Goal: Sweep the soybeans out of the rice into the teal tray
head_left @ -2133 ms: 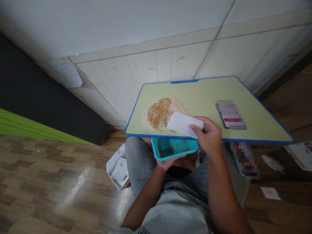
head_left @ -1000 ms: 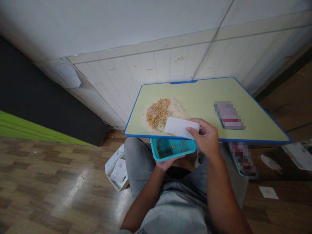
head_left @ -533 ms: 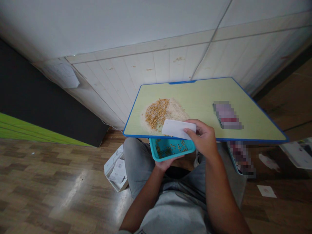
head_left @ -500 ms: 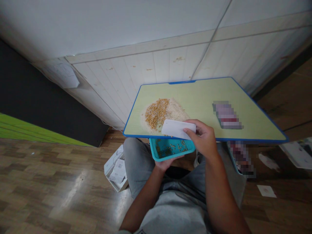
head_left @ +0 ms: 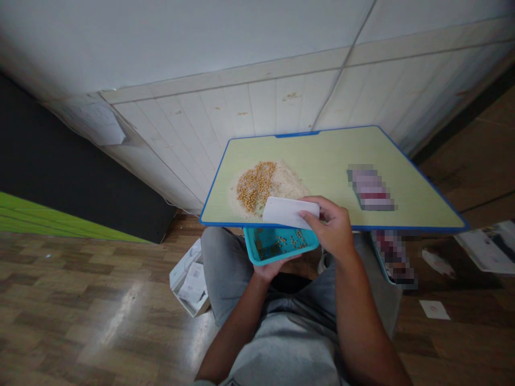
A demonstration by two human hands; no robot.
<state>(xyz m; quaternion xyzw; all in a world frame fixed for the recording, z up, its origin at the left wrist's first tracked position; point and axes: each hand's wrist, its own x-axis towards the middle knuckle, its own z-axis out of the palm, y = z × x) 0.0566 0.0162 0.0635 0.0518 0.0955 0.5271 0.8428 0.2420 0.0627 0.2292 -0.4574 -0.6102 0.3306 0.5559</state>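
Observation:
My right hand [head_left: 332, 222] grips the right end of a white flat card [head_left: 285, 212], which rests at the table's front edge beside the pile. My left hand [head_left: 273, 268] holds a teal tray [head_left: 257, 259] from below, under the front edge of the green table [head_left: 333, 161] with its blue rim. Yellow beans [head_left: 255, 185] lie heaped on the table's left part, mixed with and next to pale grains [head_left: 292, 179]. Some beans [head_left: 277, 247] are scattered inside the tray. The fingers of my left hand are mostly hidden beneath it.
A blurred-out flat object [head_left: 372, 187] lies on the table's right part. An open white box [head_left: 191, 284] with papers stands on the floor at the left. A paneled wall [head_left: 225, 110] rises behind the table. Another blurred object [head_left: 392, 257] is below the table at the right.
The whole view has shifted slightly, so things appear a little further left. Both hands keep their hold on the card and the tray, with no clear movement relative to the table.

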